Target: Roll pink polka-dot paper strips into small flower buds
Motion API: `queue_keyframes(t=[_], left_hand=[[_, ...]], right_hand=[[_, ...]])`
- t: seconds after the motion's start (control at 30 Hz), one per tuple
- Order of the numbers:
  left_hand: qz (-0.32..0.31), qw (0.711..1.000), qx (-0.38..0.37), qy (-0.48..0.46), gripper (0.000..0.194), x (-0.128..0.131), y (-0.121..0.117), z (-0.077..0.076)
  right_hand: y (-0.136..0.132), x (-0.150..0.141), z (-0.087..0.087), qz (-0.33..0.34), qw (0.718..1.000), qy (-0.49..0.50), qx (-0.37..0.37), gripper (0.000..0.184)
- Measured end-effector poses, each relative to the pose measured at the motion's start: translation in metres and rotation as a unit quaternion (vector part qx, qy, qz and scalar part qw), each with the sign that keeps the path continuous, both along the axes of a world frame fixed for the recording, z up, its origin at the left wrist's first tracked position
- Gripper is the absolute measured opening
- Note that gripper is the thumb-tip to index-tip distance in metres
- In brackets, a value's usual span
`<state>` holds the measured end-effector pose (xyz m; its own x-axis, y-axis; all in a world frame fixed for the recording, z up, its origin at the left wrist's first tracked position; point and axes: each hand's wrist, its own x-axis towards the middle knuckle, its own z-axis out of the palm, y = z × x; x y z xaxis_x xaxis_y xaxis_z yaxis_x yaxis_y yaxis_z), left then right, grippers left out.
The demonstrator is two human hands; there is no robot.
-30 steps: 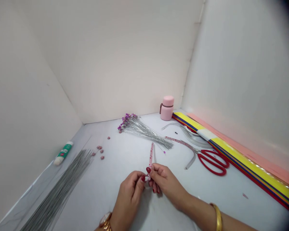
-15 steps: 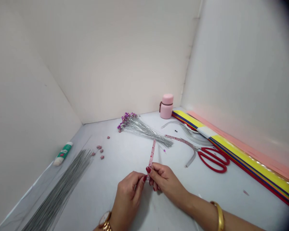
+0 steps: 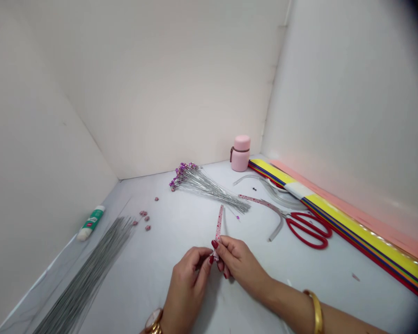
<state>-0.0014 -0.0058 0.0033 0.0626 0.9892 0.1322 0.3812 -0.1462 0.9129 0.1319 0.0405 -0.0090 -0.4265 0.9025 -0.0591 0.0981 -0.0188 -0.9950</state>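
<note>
A narrow pink paper strip with small red marks (image 3: 219,225) sticks up from between my fingers and points away from me. My right hand (image 3: 242,262) pinches it between thumb and fingers. Close against it, my left hand (image 3: 192,273) pinches the strip's lower end, which looks folded or knotted; the fingers partly hide it. Beyond my hands lies a bundle of silver wires (image 3: 212,188) tipped with purple and pink stars. Several small pink folded stars (image 3: 146,218) rest on the left of the table.
Grey wires (image 3: 90,273) and a green-and-white glue stick (image 3: 91,223) lie at left. Red-handled scissors (image 3: 308,230), another pink strip (image 3: 252,199), clear tubing (image 3: 278,199) and stacked coloured paper (image 3: 355,222) are at right. A pink flask (image 3: 240,154) stands at the back.
Both hands keep their pinch on the strip. My left hand has shifted slightly right, and its fingertips have moved a little at the folded end. The strip's free end sits slightly lower.
</note>
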Motion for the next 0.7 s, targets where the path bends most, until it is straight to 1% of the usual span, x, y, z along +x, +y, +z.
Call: queue_keyframes(t=[0.07, 0.1, 0.13, 0.2, 0.27, 0.33, 0.4, 0.43, 0.47, 0.5, 0.63, 0.7], left_hand=[[0.003, 1.0, 0.01, 0.007, 0.018, -0.0015, 0.0007, -0.0017], [0.008, 1.0, 0.002, -0.001, 0.018, -0.0019, 0.0016, -0.0028], [0.017, 1.0, -0.016, -0.02, 0.017, -0.002, 0.0027, -0.004], [0.035, 0.993, -0.072, -0.092, 0.016, -0.0008, 0.0055, -0.0056], [0.04, 0.971, -0.143, -0.189, 0.015, 0.0018, 0.008, -0.0056], [0.034, 0.934, -0.213, -0.285, 0.016, 0.0047, 0.0095, -0.0044], [0.024, 0.9, -0.26, -0.349, 0.016, 0.0068, 0.0098, -0.003], [0.021, 0.891, -0.269, -0.366, 0.017, 0.0074, 0.0098, -0.0025], [0.02, 0.888, -0.27, -0.373, 0.018, 0.0076, 0.0096, -0.0023], [0.023, 0.891, -0.263, -0.37, 0.018, 0.0076, 0.0094, -0.0023], [0.043, 0.922, -0.222, -0.314, 0.018, 0.0061, 0.0089, -0.004], [0.033, 0.92, -0.228, -0.318, 0.019, 0.0056, 0.0084, -0.0058]], right_hand=[[-0.0003, 0.0005, -0.0008, -0.002, 1.0, -0.01, 0.015, 0.037], [-0.0004, 0.001, -0.0012, -0.005, 0.999, -0.02, 0.032, 0.036], [-0.0006, 0.0016, -0.0016, -0.01, 0.998, -0.034, 0.056, 0.035], [-0.0007, 0.0031, -0.002, -0.02, 0.99, -0.073, 0.117, 0.033], [-0.0006, 0.0048, -0.002, -0.027, 0.977, -0.115, 0.18, 0.032], [-0.0003, 0.0064, -0.0016, -0.035, 0.96, -0.147, 0.235, 0.03], [0.0002, 0.0074, -0.0012, -0.041, 0.946, -0.168, 0.273, 0.029], [0.0004, 0.0077, -0.0011, -0.043, 0.941, -0.176, 0.286, 0.029], [0.0006, 0.0079, -0.001, -0.044, 0.937, -0.182, 0.295, 0.029], [0.0006, 0.008, -0.0009, -0.044, 0.933, -0.188, 0.304, 0.029], [0.0, 0.0081, -0.0008, -0.031, 0.919, -0.202, 0.337, 0.028], [-0.0004, 0.0082, -0.0005, -0.022, 0.913, -0.2, 0.354, 0.028]])
